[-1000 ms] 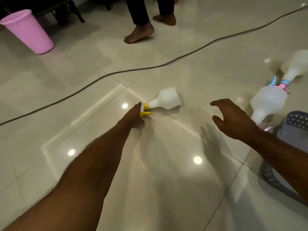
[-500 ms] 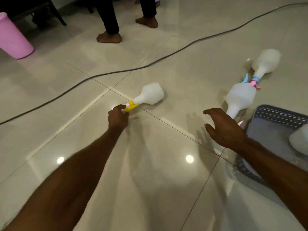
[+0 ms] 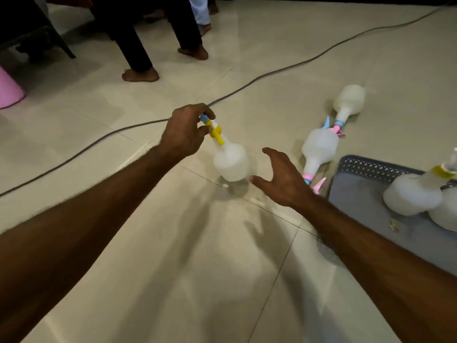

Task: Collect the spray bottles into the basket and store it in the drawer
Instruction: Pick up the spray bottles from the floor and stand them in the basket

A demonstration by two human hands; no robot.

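My left hand (image 3: 184, 133) grips the yellow trigger head of a white spray bottle (image 3: 231, 162), which hangs above the floor with its body lowest. My right hand (image 3: 282, 178) is spread open just right of that bottle, touching nothing. Two more white bottles lie on the tiles to the right: a near one (image 3: 319, 151) with a pink head and a far one (image 3: 350, 101) with a pink and blue head. The grey basket (image 3: 366, 167) sits at the right edge and holds two white bottles (image 3: 413, 194), one with a yellow head.
A dark cable (image 3: 247, 85) runs across the tiled floor behind the bottles. A person's bare feet (image 3: 141, 75) and dark trousers stand at the back, beside a dark chair leg (image 3: 61, 40). A pink bucket (image 3: 7, 91) is at the far left edge.
My left hand has lifted the yellow-headed bottle off the floor and carried it rightward. My right hand stays open beside it. The view has shifted, showing more of the basket.
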